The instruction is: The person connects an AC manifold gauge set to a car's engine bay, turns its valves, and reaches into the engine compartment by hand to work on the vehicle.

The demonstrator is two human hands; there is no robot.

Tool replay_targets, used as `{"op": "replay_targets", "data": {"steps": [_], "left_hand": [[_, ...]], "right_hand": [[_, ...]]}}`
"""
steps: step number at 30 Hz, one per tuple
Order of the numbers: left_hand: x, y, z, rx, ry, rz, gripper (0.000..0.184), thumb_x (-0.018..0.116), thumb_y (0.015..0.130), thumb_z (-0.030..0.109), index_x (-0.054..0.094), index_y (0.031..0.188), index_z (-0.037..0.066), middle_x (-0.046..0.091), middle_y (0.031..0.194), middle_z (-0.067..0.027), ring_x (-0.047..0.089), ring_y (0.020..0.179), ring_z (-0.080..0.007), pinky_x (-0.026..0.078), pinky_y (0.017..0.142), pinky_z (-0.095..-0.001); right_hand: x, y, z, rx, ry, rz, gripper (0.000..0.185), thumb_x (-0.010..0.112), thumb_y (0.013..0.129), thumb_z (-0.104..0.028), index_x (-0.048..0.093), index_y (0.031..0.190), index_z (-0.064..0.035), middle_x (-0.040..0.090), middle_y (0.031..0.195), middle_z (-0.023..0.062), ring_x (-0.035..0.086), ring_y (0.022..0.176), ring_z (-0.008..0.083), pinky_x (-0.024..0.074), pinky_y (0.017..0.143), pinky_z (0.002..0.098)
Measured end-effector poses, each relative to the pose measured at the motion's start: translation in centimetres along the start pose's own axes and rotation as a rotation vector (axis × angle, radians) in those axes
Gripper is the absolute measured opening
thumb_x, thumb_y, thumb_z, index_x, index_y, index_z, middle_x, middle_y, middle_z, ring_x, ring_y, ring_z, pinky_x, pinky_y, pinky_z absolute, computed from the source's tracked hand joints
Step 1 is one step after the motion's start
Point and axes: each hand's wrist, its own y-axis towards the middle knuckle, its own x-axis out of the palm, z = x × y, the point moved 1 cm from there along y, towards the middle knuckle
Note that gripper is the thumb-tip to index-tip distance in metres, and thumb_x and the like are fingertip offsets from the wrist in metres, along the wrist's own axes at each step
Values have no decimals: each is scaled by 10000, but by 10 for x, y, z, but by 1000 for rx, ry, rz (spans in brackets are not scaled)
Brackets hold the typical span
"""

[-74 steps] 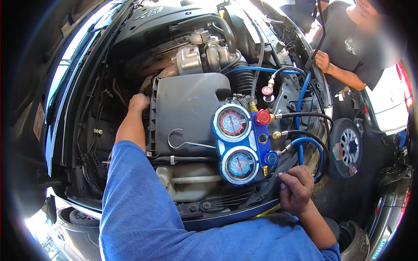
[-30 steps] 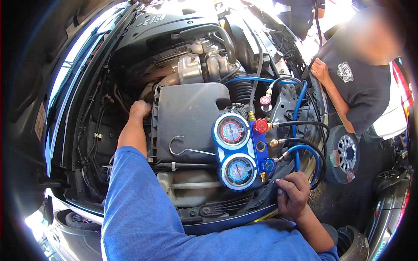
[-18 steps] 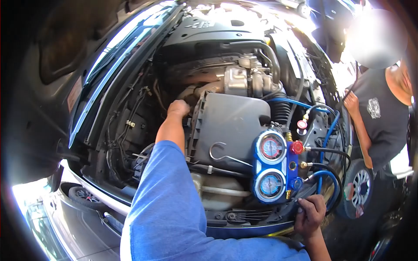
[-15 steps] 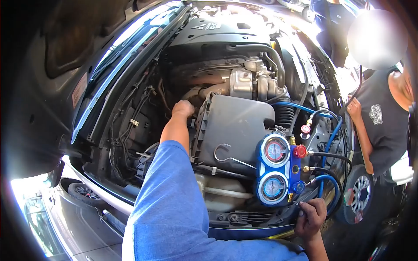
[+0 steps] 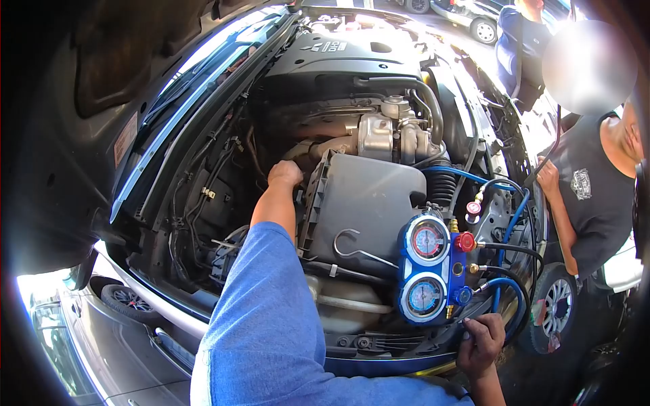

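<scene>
My left hand (image 5: 286,174) reaches deep into the engine bay, beside the left edge of the black air filter box (image 5: 369,193). It looks closed, and whatever its fingers hold is hidden below it. My right hand (image 5: 479,342) is at the front edge of the bay, fingers curled; I cannot make out what they grip. Just above it, a blue manifold gauge set (image 5: 433,267) with two round dials leans on the box. A red knob (image 5: 465,241) and a blue knob (image 5: 464,295) are on its side. Its metal hook (image 5: 349,241) lies over the box.
Blue and black hoses (image 5: 518,260) loop from the gauges along the right side. The engine cover (image 5: 332,51) and metal turbo parts (image 5: 386,132) lie farther back. A person in a dark sleeveless top (image 5: 589,183) stands at right, near a wheel (image 5: 556,308). The raised hood (image 5: 61,135) hangs at left.
The view has shifted slightly, showing more of the cars at the back. Both hands stay in about the same places.
</scene>
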Motion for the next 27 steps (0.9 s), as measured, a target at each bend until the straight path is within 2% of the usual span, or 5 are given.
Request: {"op": "replay_targets", "data": {"steps": [12,17,22,25,27], "left_hand": [[-3,-2,0,31,21,-11,404,582,899,221,741,1218,31,654,1357,-214,619,1288,-366,502,1073,-457],[9,14,-6,71,51,6,413,596,901,283,750,1189,30,656,1335,-237,629,1266,-381,510,1054,-467],[2,6,-2,51,58,2,430,576,920,289,735,1206,11,649,1337,-250,616,1280,-391,501,1070,-468],[1,5,2,21,92,-4,372,583,911,198,748,1218,67,667,1345,-193,630,1273,-362,510,1067,-447],[1,6,3,24,96,-6,373,582,913,200,746,1220,65,664,1350,-193,628,1275,-365,510,1067,-450]], "right_hand": [[-1,2,-1,-14,2,-1,303,642,669,-30,694,968,-34,600,829,127,584,720,308,459,652,427],[-3,5,-3,-12,5,-7,300,661,672,-12,697,968,-44,613,836,116,589,723,306,460,648,422],[-3,5,-1,-15,10,-5,301,676,675,-24,699,974,-51,617,844,113,597,726,298,468,645,413],[-3,4,1,-22,7,-2,310,683,668,-29,698,977,-53,614,840,112,600,724,296,477,646,410],[-3,4,1,-26,13,0,314,684,665,-32,697,978,-54,612,838,111,601,722,295,482,646,409]]}}
